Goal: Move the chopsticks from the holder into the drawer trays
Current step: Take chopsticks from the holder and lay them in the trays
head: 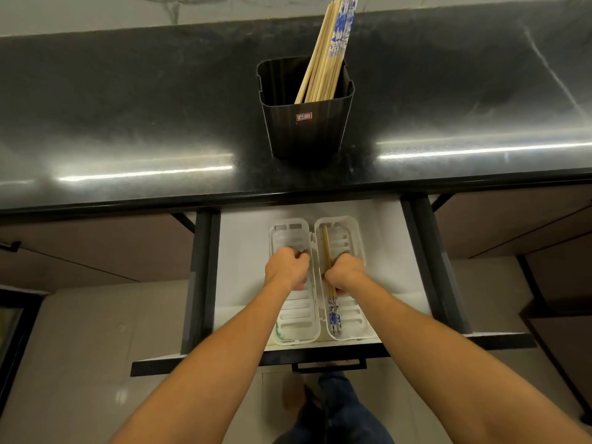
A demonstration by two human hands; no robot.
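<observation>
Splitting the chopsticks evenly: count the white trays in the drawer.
2. The left tray sits under the left hand; the right tray, beside it, holds chopsticks gripped by the right hand.

The holder is black with fine vertical ribs and bears a small white label edged in red. The chopsticks in it are pale tan wood, several with white tops patterned in blue. The tray chopsticks show the same tan, with blue-on-white ends. The left tray and right tray are white and slotted; the left has a green mark at its near corner. The drawer is white inside with a black front. The desk is glossy black, faintly speckled. The wall is white with grey veins. The cabinet fronts are brown, the floor pale beige, the trousers blue.
</observation>
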